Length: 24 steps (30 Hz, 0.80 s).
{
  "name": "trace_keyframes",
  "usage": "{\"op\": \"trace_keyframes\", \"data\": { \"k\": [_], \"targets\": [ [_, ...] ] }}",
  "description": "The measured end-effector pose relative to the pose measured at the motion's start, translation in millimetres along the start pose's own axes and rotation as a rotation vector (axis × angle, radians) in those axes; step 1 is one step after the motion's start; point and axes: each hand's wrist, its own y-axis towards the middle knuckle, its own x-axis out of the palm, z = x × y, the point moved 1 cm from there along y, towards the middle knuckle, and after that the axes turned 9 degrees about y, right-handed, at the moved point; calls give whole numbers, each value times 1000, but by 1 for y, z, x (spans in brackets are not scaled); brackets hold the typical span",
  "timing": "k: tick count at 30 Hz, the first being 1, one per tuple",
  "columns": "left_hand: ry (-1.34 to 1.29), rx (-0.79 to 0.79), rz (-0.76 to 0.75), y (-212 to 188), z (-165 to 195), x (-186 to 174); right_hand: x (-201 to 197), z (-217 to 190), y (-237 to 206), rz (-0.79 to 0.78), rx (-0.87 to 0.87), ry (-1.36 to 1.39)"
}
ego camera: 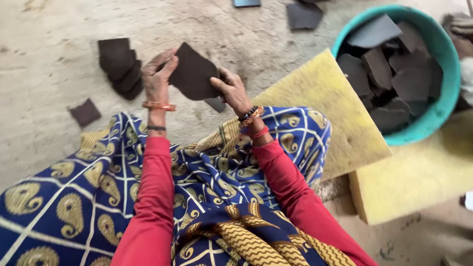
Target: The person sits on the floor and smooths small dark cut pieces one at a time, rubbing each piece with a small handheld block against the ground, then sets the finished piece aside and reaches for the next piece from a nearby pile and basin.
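Both my hands hold one flat, dark brown piece (pixel 194 73) of stiff material above the sandy floor. My left hand (pixel 157 78) grips its left edge, fingers curled over the top. My right hand (pixel 232 90) pinches its right side. A stack of similar dark pieces (pixel 121 66) lies on the floor just left of my left hand, and a small single dark piece (pixel 84 112) lies further left. A teal tub (pixel 448 49) at the right is filled with several more dark pieces (pixel 388 68).
Two yellow foam slabs (pixel 325 102) (pixel 424 178) lie beside my right knee, under and next to the tub. More dark pieces (pixel 304 14) lie at the top. Another person's hand (pixel 468 28) shows at the far right edge. My blue patterned cloth covers my lap.
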Motion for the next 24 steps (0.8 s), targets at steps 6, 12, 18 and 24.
{"op": "trace_keyframes", "data": {
  "k": [6,12,18,24],
  "targets": [
    [151,-195,-242,-6,23,20,-40,-10,-3,182,-29,-124],
    [270,-340,-470,-24,-16,41,-151,-60,-54,670,-114,307],
    [319,-388,-494,-33,-58,46,-272,-106,-112,1014,-387,617],
    [355,-426,-494,-44,-69,48,-257,-98,-117,868,-244,574]
  ]
}}
